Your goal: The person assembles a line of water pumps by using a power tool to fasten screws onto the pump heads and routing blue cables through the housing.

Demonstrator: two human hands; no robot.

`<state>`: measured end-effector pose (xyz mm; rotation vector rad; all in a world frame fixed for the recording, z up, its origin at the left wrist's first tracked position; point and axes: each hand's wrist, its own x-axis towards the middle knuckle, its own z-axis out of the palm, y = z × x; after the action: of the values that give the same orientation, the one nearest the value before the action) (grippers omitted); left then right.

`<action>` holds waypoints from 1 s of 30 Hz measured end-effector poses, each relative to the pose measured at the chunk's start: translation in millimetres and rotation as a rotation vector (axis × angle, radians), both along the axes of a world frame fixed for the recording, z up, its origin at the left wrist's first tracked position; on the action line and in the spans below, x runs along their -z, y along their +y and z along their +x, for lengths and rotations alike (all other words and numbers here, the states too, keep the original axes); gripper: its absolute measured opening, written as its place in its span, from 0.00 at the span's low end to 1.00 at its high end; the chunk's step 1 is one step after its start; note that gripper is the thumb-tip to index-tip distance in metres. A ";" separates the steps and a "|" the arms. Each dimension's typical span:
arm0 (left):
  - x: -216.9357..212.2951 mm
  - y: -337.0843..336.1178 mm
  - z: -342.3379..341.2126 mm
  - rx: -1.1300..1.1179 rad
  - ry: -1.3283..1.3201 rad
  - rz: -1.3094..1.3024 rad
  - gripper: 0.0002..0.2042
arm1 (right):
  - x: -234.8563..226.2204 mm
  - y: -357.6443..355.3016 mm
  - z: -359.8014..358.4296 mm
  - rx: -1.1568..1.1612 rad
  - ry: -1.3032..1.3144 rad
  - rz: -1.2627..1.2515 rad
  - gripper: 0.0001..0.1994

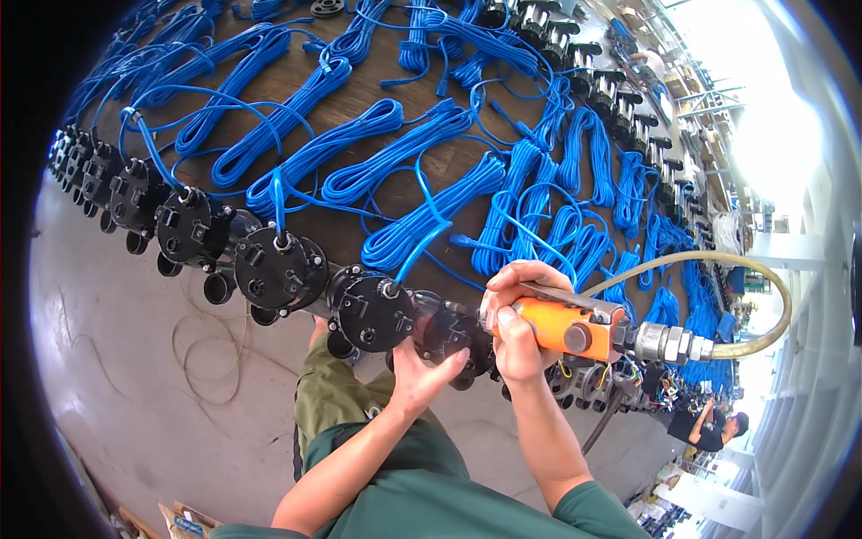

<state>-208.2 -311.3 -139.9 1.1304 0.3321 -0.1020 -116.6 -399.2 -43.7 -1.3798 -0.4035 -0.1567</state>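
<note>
My right hand point(519, 337) is wrapped round an orange air-powered driver point(561, 328) with a metal lever. The driver lies nearly level, and its tip points left at a black round-capped motor housing point(444, 332). Whether the tip touches a screw there I cannot make out. A clear yellowish air hose point(777, 278) joins the driver through metal fittings. Below that same housing, my left hand point(420, 377) grips its near side, thumb and fingers spread around it, some fingertips hidden. Just left stands another black housing point(370, 313) with a blue cable rising from its cap.
More black housings point(274, 269) line the table edge to the left. Coiled blue cables point(435, 216) cover the brown tabletop point(359, 90). Opened housings with coloured wires point(584, 382) stand to the right. Farther right is another person point(709, 427). A thin cord point(215, 359) lies on the grey floor.
</note>
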 end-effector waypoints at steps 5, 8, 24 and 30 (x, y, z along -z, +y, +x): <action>2.8 2.6 2.8 -0.065 -0.138 0.045 0.50 | 15.4 -0.2 -0.6 -0.007 0.105 -0.129 0.19; 3.6 3.6 4.0 0.025 -0.075 0.038 0.56 | 20.5 2.3 -1.6 0.025 0.154 -0.105 0.18; 32.0 2.9 12.5 0.083 -0.281 0.054 0.57 | 24.3 0.6 0.4 0.052 0.159 -0.134 0.16; 30.9 1.6 10.2 0.040 -0.299 0.078 0.57 | 27.6 3.4 -4.3 0.069 0.128 -0.139 0.16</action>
<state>-198.0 -309.7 -170.8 1.2106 0.0477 0.0458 -120.9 -395.8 -71.3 -1.5332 -0.2642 -0.0979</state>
